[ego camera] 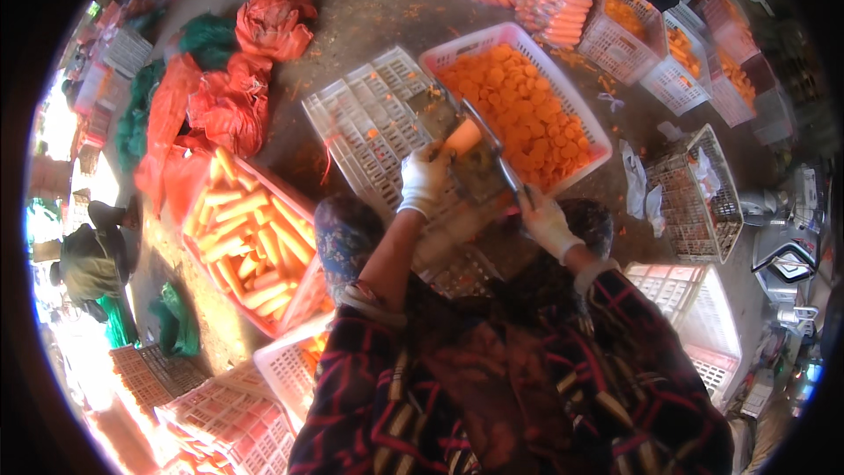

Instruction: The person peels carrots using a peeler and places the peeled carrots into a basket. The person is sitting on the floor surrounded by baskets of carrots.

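Note:
My left hand (423, 175), in a white glove, grips a thick peeled carrot (463, 136) and presses it on a dark cutting board (476, 175). In my gloved right hand (547, 219) is the handle of a long knife (491, 138), its blade lying along the carrot's cut end. The board rests on an upturned white plastic crate (377, 120) between my knees. Just beyond the blade, a pale plastic crate (515, 31) holds a heap of round carrot slices (527, 109). Left of my knee, a red-pink crate (247, 323) is filled with whole peeled carrots (254, 237).
Red mesh sacks (231, 99) and green netting (208, 39) lie at the upper left. Bagged carrots (550, 3) and several carrot-filled crates (623, 46) stand at the upper right. A slatted crate (692, 201) sits right of my knee. Another person (95, 257) is at the far left.

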### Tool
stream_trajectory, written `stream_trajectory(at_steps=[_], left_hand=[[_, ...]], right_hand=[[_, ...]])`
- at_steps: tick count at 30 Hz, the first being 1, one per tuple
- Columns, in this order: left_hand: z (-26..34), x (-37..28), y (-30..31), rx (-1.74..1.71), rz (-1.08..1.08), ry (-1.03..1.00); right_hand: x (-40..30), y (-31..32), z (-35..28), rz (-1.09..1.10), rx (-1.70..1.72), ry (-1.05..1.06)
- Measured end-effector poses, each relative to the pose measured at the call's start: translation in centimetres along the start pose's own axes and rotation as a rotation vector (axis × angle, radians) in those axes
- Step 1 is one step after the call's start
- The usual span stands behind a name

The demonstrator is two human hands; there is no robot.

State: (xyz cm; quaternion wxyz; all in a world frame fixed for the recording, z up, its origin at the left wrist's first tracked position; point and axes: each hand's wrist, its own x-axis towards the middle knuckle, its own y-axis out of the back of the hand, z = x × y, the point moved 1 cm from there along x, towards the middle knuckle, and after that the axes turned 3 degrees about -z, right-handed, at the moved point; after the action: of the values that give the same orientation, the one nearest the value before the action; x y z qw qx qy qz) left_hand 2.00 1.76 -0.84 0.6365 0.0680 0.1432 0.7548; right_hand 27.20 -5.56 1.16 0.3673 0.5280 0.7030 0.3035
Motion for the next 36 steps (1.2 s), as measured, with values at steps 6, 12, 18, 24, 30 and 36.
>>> stream_trajectory(at_steps=[6, 12, 18, 24, 30, 36], left_hand=[[0.8, 0.4, 0.3, 0.059, 0.062, -0.098], [1.2, -0.6, 0.4, 0.123, 0.083, -0.123], [0.1, 0.8, -0.8, 0.280, 0.127, -0.200], [1.0, -0.1, 0.0, 0.085, 0.071, -0.019], [0.7, 0.5, -0.7, 0.081, 0.108, -0.128], [0.4, 1.2, -1.4, 0.201, 0.142, -0.173]], right_hand=[[0.4, 4.5, -3.1, -0.005, 0.173, 0.027], [0.1, 8.0, -8.3, 0.017, -0.090, 0.123], [1.3, -0.6, 1.2, 0.100, 0.049, 0.046], [0.0, 9.2, -6.9, -0.051, 0.013, 0.124], [-1.1, 4.7, -5.7, -0.004, 0.010, -0.108], [-0.4, 2.2, -3.0, 0.046, 0.191, -0.125]])
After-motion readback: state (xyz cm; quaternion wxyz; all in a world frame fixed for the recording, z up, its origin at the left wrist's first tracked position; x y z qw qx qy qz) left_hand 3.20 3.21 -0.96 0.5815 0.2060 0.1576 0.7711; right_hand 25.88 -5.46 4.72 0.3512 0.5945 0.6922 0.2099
